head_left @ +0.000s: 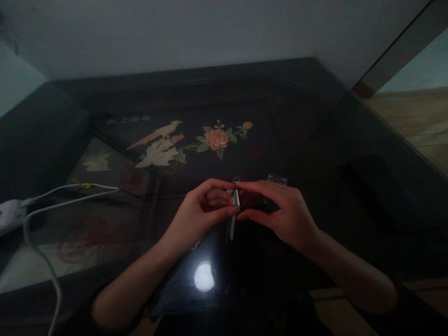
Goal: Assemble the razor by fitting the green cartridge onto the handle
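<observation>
A small flat piece with a green face and a whitish, shiny edge (236, 198) is held upright between my two hands; its exact kind cannot be made out. My left hand (208, 207) pinches it from the left, thumb below and index finger above. From the right, my right hand (276, 205) has its fingertips and thumb on the same piece. Under the hands, a thin pale strip (231, 228) shows against the dark tabletop. Just beyond my right hand sits a small clear plastic piece (278, 179), partly covered by that hand.
The dark glossy table (308, 126) bears a bird-and-flower picture (216, 139) and a bright light reflection. White cables (52, 191) run from a white power strip (11, 217) at the left. A dark flat object (381, 186) lies at the right. A wall borders the far side.
</observation>
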`<move>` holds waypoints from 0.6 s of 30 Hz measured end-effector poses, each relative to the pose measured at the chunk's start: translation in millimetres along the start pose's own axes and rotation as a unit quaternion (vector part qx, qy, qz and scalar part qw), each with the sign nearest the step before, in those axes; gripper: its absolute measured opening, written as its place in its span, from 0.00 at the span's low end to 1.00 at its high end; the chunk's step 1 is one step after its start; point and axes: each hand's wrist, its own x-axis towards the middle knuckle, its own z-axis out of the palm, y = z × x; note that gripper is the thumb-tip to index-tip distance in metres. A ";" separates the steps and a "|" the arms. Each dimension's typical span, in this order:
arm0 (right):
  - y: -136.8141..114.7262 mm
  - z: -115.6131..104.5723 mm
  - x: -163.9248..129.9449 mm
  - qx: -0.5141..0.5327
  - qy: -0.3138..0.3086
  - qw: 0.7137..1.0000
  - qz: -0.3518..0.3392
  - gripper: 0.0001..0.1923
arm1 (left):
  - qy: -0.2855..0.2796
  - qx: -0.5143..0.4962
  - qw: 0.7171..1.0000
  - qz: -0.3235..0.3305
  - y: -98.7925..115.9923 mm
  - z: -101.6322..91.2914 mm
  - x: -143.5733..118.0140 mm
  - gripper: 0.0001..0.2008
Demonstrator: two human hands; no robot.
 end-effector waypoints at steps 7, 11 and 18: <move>-2.1 0.7 -0.9 -0.012 -0.008 1.000 -0.003 0.25 | 0.023 -0.003 0.999 0.025 -0.6 0.9 0.3 0.11; -1.8 0.8 -1.4 -0.013 -0.021 1.000 0.006 0.23 | 0.035 0.013 0.999 0.031 -0.2 2.0 0.4 0.14; -0.8 -1.5 0.9 -0.093 -0.082 0.992 0.002 0.20 | 0.062 0.235 0.961 0.131 -5.0 0.9 -4.7 0.10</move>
